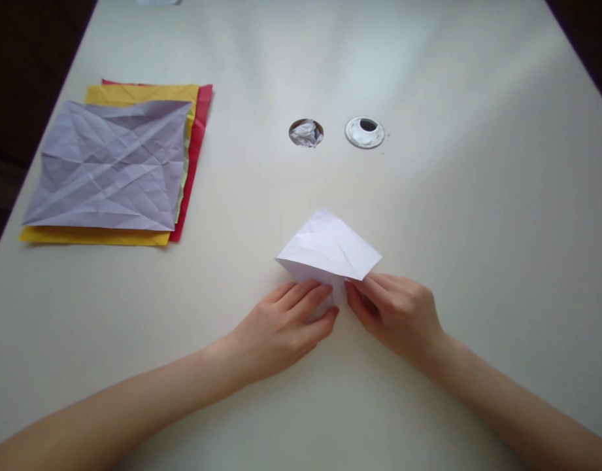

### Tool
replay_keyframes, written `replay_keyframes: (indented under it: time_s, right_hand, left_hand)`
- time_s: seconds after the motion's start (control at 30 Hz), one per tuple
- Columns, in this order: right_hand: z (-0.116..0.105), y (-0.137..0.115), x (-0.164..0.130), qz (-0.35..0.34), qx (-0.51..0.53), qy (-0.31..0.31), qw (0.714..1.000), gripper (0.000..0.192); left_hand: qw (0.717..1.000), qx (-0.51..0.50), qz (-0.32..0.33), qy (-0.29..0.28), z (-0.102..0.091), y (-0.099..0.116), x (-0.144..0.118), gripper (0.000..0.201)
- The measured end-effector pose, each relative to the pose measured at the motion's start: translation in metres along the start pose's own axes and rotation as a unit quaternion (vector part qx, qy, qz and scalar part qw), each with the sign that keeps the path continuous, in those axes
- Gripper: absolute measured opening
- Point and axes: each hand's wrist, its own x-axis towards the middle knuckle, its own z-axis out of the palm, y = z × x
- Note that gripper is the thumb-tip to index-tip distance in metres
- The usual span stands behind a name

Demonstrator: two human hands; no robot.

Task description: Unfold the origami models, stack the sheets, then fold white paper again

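Observation:
A folded white paper (327, 248) lies on the pale table (452, 216) just ahead of both hands, shaped like a wide triangle with creases. My left hand (285, 327) pinches its near edge from the left, fingers curled on the paper. From the right, my right hand (396, 314) grips the same near edge, thumb and fingers closed on it. The two hands almost touch at the paper's lower tip, which they partly hide.
A stack of creased sheets lies at the far left: a lilac sheet (109, 167) on top, a yellow sheet (144, 93) and a red sheet (199, 140) beneath. Further back are a table hole stuffed with crumpled paper (306, 133) and a white ring grommet (364, 132).

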Motion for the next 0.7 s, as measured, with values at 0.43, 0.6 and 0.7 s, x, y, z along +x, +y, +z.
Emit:
replay_keyframes:
  time_s: [0.43,0.6,0.7]
  right_hand:
    - [-0.001,0.024,0.01,-0.092,0.057,-0.011,0.994,0.015]
    - [-0.002,0.025,0.012,-0.097,0.062,-0.004,0.993,0.018]
    - [-0.002,0.025,0.012,-0.096,0.058,-0.004,0.994,0.018]
  left_hand:
    - [0.998,-0.02,-0.034,-0.044,0.0,0.003,0.004,0.017]
    - [0.998,-0.02,-0.028,-0.047,-0.001,0.003,0.004,0.018]
    - [0.998,-0.021,-0.027,-0.045,-0.002,0.002,0.005,0.017]
